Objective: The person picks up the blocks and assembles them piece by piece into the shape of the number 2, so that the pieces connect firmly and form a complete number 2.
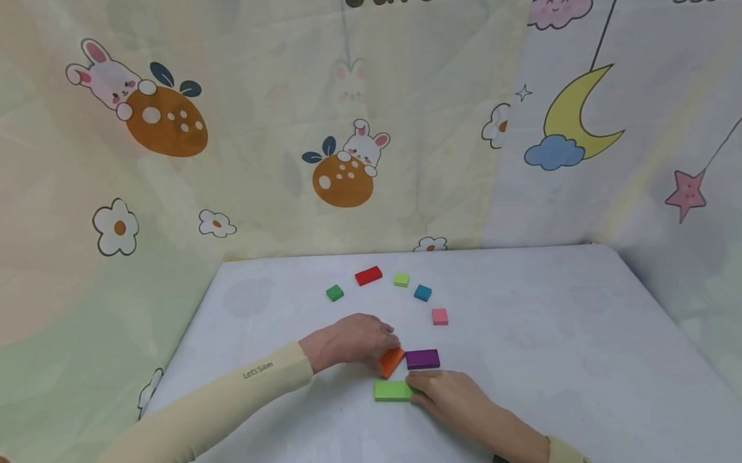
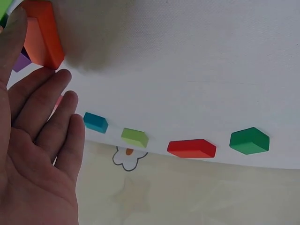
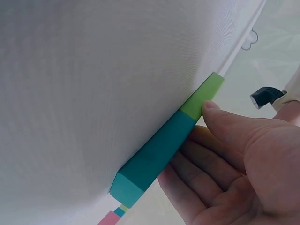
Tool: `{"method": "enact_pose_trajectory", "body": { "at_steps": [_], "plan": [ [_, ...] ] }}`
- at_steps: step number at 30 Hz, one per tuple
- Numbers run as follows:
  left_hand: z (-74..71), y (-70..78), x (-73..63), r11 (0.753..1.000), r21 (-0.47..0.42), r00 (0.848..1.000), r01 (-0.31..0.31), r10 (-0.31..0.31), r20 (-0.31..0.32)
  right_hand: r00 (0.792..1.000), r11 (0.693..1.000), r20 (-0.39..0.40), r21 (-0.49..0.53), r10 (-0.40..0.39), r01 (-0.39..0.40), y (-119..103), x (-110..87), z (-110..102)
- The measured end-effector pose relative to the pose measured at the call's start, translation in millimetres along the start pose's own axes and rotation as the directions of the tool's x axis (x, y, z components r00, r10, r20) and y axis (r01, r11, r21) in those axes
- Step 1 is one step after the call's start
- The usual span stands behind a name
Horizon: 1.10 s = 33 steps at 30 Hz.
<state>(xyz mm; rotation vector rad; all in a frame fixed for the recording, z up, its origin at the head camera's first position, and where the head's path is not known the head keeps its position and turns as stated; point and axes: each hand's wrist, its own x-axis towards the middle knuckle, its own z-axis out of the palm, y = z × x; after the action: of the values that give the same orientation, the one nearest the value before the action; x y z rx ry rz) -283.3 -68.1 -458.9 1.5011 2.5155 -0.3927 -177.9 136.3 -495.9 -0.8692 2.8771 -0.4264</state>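
My left hand (image 1: 354, 340) pinches an orange block (image 1: 391, 362), which lies at a slant on the white table; in the left wrist view the thumb is on its side and fingertips meet its end. A purple block (image 1: 423, 359) lies just right of it. Nearer to me, my right hand (image 1: 456, 399) grips the right part of a long light green block (image 1: 393, 391). The right wrist view has the thumb on the green block, with a teal block (image 3: 152, 152) end to end with it. The hand hides the teal block in the head view.
Behind the hands lie a green block (image 1: 334, 293), a red block (image 1: 368, 276), a small light green block (image 1: 401, 279), a blue block (image 1: 422, 293) and a pink block (image 1: 439, 316), in an arc. A printed cloth (image 1: 257, 111) hangs behind the table (image 1: 563, 328).
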Motion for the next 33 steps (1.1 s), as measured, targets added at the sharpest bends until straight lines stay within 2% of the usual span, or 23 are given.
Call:
{"method": "enact_pose_trajectory", "body": {
  "at_steps": [4, 10, 16, 33],
  "plan": [
    [-0.4, 0.4, 1.3, 1.0, -0.017, 1.0, -0.004, 0.004, -0.008, 1.0, 1.0, 0.001, 0.002, 0.002, -0.002, 0.0, 0.3, -0.3],
    [-3.1, 3.1, 3.3, 0.999, 0.003, 0.999, -0.044, 0.044, -0.026, 1.0, 1.0, 0.018, 0.014, 0.01, -0.01, 0.7, 0.9, 0.3],
    [-5.2, 5.3, 3.6, 0.997, 0.017, 0.997, -0.075, 0.076, -0.016, 1.0, 1.0, 0.027, 0.017, 0.011, -0.012, 0.0, 1.3, -0.1],
    [-9.0, 9.2, 1.2, 0.997, 0.023, 0.997, -0.073, 0.073, 0.022, 1.0, 1.0, 0.008, 0.017, -0.01, 0.01, 1.4, 1.3, 0.8]
  ]
}}
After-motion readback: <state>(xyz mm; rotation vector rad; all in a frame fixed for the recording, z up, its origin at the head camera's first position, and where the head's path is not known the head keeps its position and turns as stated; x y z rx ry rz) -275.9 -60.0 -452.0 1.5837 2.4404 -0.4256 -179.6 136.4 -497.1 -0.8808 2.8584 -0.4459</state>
